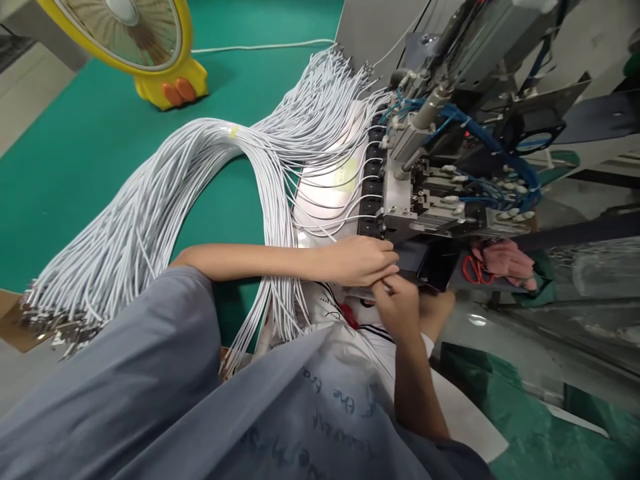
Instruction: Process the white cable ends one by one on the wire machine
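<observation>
The left hand (357,260) and the right hand (400,303) meet just before the near end of a row of black blocks (370,208); the fingers of both are curled in close, tips together, and I cannot tell what, if anything, they pinch. The white cables (145,207) lie on the green desk (240,80), one thick bundle arching from the far left to the person's lap, with yellow tape (233,132) at its bend; the left forearm crosses over its near strands; more cables fan out behind, several running singly over a pale board (323,183) to the blocks, beside the machine (399,190). A yellow fan (137,40) stands at the far left of the desk; right of the machine's near end lie red handles (473,270) and a pink cloth (507,263), touching.
</observation>
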`<state>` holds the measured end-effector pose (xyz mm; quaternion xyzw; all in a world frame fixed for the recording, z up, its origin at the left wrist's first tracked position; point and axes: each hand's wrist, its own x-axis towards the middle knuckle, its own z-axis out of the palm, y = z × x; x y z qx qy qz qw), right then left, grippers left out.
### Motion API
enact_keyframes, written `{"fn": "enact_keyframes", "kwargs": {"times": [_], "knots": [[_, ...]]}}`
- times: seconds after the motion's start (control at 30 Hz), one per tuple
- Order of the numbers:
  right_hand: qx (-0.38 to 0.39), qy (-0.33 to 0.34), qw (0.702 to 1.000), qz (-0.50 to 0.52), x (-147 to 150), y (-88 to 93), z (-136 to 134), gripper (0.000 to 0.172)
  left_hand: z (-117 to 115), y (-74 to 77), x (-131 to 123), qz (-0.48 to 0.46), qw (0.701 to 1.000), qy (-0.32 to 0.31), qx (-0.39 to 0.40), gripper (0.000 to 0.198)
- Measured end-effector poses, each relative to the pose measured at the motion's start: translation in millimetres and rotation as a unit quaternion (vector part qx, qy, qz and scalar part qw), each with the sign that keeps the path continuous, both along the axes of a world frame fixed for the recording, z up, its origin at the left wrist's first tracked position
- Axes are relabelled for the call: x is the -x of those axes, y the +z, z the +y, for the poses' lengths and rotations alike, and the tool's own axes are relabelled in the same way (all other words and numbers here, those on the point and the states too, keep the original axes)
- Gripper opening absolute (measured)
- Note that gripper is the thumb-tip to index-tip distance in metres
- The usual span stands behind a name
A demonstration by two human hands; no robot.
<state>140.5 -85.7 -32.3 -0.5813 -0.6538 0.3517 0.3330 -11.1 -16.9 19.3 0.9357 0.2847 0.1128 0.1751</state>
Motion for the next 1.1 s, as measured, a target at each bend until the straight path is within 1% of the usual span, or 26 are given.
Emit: {"fn": "enact_keyframes", "kwargs": {"times": [0.07,0.13,0.2,0.3,0.37,0.4,0.53,0.63,0.7,0.8,0.87,0.93,1.03,1.1], "knots": [[-0.009,-0.06,0.997,0.04,-12,7.9,17,0.021,4,-4.5,2,-0.026,0.999,0.017,0.01,0.035],[-0.005,-0.109,0.988,0.113,-18,13.7,31,0.014,10,-9.6,5,-0.068,0.997,0.029,0.015,0.03],[0.006,-0.134,0.968,0.211,-20,16.7,39,0.018,17,-13.1,6,-0.127,0.991,0.026,0.021,0.029],[0.028,-0.123,0.932,0.341,-18,17.9,42,0.022,22,-13.9,6,-0.184,0.982,0.014,0.03,0.028],[0.041,-0.106,0.915,0.387,-16,18.2,41,0.022,21,-12.0,6,-0.192,0.981,0.008,0.035,0.027],[0.045,-0.101,0.912,0.395,-14,18.3,41,0.022,20,-10.6,5,-0.19,0.981,0.008,0.039,0.027],[0.04,-0.11,0.921,0.372,-8,16.8,39,0.02,18,-5.6,4,-0.178,0.981,0.023,0.075,0.025],[0.0,-0.13,0.935,0.329,-7,15.8,39,0.019,18,-4.6,3,-0.185,0.977,0.017,0.107,0.024],[-0.036,-0.13,0.949,0.286,-9,18.4,40,0.016,20,-5.3,3,-0.192,0.975,0.014,0.112,0.025],[-0.071,-0.101,0.974,0.192,-17,27.8,40,0.011,21,-7.5,4,-0.189,0.977,0.015,0.093,0.024],[-0.069,-0.072,0.987,0.126,-21,34.6,40,0.01,21,-8.9,5,-0.181,0.981,0.008,0.074,0.024],[-0.067,-0.05,0.993,0.084,-24,38.7,39,0.011,21,-9.2,5,-0.177,0.982,0.001,0.059,0.023],[-0.088,-0.057,0.991,0.087,-21,37.3,39,0.012,23,-6.9,5,-0.183,0.981,0.019,0.067,0.02],[-0.098,-0.08,0.984,0.123,-15,31.6,39,0.012,24,-4.8,4,-0.194,0.975,0.035,0.1,0.016]]}}
